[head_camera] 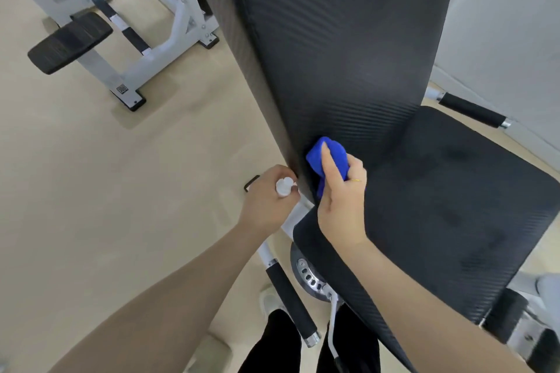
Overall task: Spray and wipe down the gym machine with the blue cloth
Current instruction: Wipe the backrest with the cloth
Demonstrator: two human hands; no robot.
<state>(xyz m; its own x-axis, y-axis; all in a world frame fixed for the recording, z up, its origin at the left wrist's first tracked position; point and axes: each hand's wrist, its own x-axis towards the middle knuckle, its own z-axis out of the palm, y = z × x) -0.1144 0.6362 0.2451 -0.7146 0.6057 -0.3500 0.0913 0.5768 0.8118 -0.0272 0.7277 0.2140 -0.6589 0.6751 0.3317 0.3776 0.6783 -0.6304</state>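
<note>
Beige, smooth flooring (106, 191) spreads under everything, with a pale grey wall panel (500, 24) behind and to the right of the tall black backrest pad (333, 39). That backrest pad, upholstered in ribbed, carbon-weave vinyl with a stitched seam along its edge, is the landmark: it rises steeply through the middle of the view. Below and to its right lies the broad black seat pad (454, 206) of the same woven vinyl, rounded at the corners. Far to the backrest's left stands a white square-tube steel frame (145, 39) carrying a small flat black pad (69, 42). Just below the backrest's lower left corner, a white tube ends in a black foam-sleeved handle (291, 303), beside a round metal adjuster disc (309, 275) drilled with holes; a second foam handle (472, 109) sticks out to the backrest's right.

At the backrest's lower left edge, the right hand (342, 200) grips a bunched blue cloth (327, 157), forefinger stretched over it, pressing the cloth against the vinyl. A thin gold ring (356, 180) shows on one finger. Just left of that same edge, the left hand (266, 200) is curled round a small white plastic spray bottle (285, 186), seen only from its top.
</note>
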